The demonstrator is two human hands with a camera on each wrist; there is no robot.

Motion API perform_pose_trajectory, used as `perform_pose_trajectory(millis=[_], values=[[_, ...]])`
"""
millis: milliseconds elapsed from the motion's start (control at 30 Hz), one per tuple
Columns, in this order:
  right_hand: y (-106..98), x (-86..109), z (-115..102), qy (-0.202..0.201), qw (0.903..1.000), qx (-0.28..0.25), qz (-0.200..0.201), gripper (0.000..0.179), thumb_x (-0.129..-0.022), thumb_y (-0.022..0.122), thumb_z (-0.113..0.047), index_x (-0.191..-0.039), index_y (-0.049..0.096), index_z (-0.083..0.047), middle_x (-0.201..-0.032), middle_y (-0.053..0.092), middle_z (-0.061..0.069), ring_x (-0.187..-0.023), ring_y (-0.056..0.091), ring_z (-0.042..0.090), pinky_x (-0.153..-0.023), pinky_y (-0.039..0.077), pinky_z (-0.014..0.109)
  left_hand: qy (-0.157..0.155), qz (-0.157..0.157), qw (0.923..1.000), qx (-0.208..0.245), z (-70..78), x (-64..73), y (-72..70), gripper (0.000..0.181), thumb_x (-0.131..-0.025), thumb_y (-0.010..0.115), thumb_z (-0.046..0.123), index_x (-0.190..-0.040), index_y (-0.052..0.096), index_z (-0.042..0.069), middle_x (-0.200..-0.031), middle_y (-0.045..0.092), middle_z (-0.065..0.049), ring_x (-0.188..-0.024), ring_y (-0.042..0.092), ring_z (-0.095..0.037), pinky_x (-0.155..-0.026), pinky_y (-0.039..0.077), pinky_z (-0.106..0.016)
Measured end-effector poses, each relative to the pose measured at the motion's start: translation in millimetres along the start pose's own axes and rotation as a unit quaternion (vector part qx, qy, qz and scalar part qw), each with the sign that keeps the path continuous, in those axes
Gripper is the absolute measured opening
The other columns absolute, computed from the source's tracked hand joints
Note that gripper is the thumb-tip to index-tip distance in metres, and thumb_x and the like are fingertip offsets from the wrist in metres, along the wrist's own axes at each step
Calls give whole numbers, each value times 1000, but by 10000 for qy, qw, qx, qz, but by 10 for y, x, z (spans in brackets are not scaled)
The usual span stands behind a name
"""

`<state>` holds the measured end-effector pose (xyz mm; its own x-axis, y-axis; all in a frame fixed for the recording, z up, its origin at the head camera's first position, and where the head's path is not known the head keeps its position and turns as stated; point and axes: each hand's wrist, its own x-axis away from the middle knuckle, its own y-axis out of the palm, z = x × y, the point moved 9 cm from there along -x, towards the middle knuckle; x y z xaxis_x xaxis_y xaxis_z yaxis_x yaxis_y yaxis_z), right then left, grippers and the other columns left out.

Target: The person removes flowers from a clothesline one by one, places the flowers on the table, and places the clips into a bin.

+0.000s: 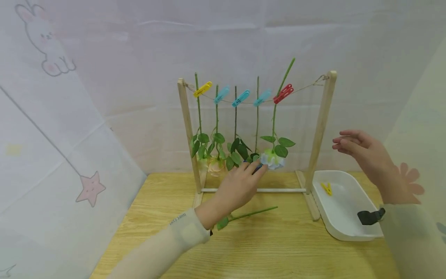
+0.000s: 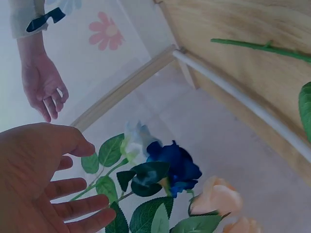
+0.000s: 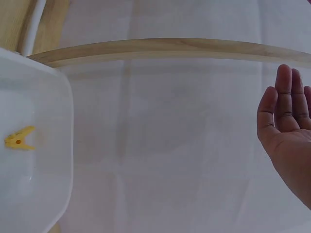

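1. Wooden rack [image 1: 321,131]: you have five flowers [image 1: 273,159] hanging head-down, so most seems done; one green stem [image 1: 252,213] lies loose before it.
2. Its blue rose [image 2: 179,167], peach rose [image 2: 217,198] and white-blue rose [image 2: 138,141] look full-petalled.
3. Your left hand [image 1: 239,185], before it, and right hand [image 1: 369,157], right of it, are apart, empty, fingers relaxed.

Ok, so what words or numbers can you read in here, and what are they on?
None can be read for sure.
Left sleeve: a short line of dark lettering near the cuff, too small and blurred to read.
Red clothespin and white basin: no lettering I can make out.
Backdrop: drawings, like the rabbit and star, but no words I can see.
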<state>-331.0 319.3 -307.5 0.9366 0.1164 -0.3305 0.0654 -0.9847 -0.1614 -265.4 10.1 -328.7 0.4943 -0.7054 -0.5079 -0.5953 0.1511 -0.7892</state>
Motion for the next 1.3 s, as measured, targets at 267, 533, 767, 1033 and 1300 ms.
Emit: perform_pose_trajectory(millis=[267, 533, 767, 1033, 1300], values=[[109, -117, -346, -236, 9990, 390, -36, 33, -102, 61, -14, -134, 56, -6, -114, 71, -3, -101, 70, 8, -88, 53, 14, -666, -694, 9879, 1219, -202, -150, -98, 61, -97, 68, 24, -152, 45, 16, -147, 55, -7, -115, 65, -24, -53, 50, -24], [227, -224, -624, -427, 9989, 139, -117, 37, -100, 64, -11, -135, 56, -1, -114, 72, 4, -99, 71, 12, -88, 55, 17, -1189, -1035, 9596, 2330, -362, -332, -160, 64, -97, 68, 26, -155, 41, 14, -145, 56, -8, -122, 62, -24, -92, 57, -38], [371, -308, -862, -517, 9986, -106, -102, 38, -99, 67, -11, -132, 55, 4, -111, 74, 4, -96, 72, 13, -86, 56, 19, -1801, -946, 9250, 3210, -534, -520, -200, 68, -98, 67, 24, -158, 35, 18, -153, 49, -5, -116, 64, -21, -84, 56, -37], [536, -427, -1023, -615, 9977, -227, -178, 32, -98, 67, -10, -129, 61, -5, -110, 74, 4, -97, 71, 15, -86, 57, 20, -2030, -557, 9041, 3718, -677, -685, -224, 69, -97, 68, 16, -158, 35, 16, -150, 52, -4, -125, 60, -21, -71, 55, -32], [642, -545, -1168, -646, 9977, -87, -175, 37, -98, 69, -13, -133, 60, -8, -110, 71, 4, -97, 71, 16, -86, 56, 18, -2172, -106, 8694, 4437, -763, -827, -215, 66, -99, 64, 15, -158, 35, 16, -154, 48, -2, -132, 55, -19, -101, 52, -35]])
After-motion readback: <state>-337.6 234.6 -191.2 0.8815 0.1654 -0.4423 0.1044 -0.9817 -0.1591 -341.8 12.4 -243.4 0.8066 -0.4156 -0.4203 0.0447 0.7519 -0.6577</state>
